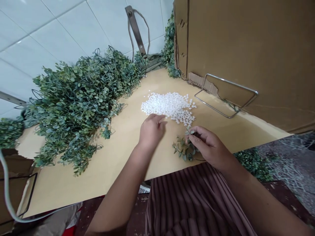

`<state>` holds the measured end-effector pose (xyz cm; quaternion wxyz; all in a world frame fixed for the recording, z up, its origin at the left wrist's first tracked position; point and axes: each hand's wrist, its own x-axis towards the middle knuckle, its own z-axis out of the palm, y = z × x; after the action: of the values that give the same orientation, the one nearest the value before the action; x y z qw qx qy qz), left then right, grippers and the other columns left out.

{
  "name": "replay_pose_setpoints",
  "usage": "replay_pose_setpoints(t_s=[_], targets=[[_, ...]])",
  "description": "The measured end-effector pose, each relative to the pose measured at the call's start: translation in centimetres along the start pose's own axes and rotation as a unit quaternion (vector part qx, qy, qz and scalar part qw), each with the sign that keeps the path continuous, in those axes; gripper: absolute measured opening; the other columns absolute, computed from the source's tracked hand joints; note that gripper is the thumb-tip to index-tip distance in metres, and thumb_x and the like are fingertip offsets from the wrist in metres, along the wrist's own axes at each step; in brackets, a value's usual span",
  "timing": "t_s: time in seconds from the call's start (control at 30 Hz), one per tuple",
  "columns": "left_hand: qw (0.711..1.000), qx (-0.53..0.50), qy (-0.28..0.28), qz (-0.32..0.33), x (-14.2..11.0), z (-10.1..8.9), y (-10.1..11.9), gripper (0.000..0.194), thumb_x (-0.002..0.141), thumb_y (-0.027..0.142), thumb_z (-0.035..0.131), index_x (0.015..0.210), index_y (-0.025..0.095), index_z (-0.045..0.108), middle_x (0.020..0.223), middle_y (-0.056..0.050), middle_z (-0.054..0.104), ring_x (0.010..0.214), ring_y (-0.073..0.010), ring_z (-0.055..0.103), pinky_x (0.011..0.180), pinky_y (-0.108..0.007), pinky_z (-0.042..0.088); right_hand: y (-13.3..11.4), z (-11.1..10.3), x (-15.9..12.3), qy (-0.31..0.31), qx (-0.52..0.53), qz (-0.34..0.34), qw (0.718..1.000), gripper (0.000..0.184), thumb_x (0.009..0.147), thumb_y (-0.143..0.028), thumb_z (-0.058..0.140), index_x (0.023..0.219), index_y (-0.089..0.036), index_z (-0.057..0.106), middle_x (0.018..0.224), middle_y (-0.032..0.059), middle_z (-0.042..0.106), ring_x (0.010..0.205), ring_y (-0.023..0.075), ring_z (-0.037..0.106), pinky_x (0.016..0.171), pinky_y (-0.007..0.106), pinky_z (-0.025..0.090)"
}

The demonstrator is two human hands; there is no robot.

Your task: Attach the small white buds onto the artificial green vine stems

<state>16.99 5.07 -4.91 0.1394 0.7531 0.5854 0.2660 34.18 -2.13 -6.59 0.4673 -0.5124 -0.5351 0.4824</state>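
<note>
My left hand (150,128) reaches to the near edge of a heap of small white plastic pieces (169,105) on the tan table (123,154); its fingers are curled together at the pieces, and what they pinch is too small to make out. My right hand (209,146) holds a small sprig of artificial green leaves (184,149) against the table, fingers closed round its stem near the table's front edge.
A large pile of artificial green sprigs (78,101) covers the table's left and back. A big cardboard box (246,49) stands at the right with a bent metal wire frame (226,98) before it. More greenery (251,160) lies on the floor at right. White tiled wall behind.
</note>
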Motion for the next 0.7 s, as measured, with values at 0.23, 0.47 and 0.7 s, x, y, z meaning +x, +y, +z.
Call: replay_pose_setpoints(t_s=[0.23,0.47,0.7], targets=[[0.999,0.041,-0.027,-0.016,2.3,1.8,0.0,0.017,0.076,0.011,0.058,0.078,0.020,0.072,0.085,-0.007,0.068,0.079,-0.0212,0.063,0.077,-0.034,0.048,-0.3,0.1,0.0,-0.013,-0.019,-0.007,1.000,0.024,0.085,-0.039,0.050,0.073,-0.019,0.053,0.063,-0.0014,0.049,0.060,0.0127,0.046,0.056,0.024,0.041],[0.881,-0.430,-0.065,-0.187,-1.1,0.3,1.4,0.010,0.064,0.020,0.074,0.065,0.015,0.065,0.062,-0.001,0.066,0.057,-0.0113,0.059,0.061,-0.026,0.050,-0.7,0.6,0.0,-0.010,-0.021,-0.018,1.000,0.027,0.085,-0.038,0.047,0.067,-0.019,0.053,0.059,-0.0024,0.047,0.057,0.0124,0.046,0.056,0.024,0.039],[0.793,-0.558,-0.089,-0.227,-4.2,0.3,2.4,0.028,0.057,0.025,0.081,0.083,0.018,0.074,0.068,-0.001,0.071,0.058,-0.0090,0.060,0.064,-0.024,0.052,-0.6,1.0,-0.4,-0.050,-0.115,-0.080,0.989,0.027,0.089,-0.029,0.037,0.063,-0.021,0.042,0.062,-0.0005,0.047,0.063,0.0146,0.048,0.059,0.026,0.040]])
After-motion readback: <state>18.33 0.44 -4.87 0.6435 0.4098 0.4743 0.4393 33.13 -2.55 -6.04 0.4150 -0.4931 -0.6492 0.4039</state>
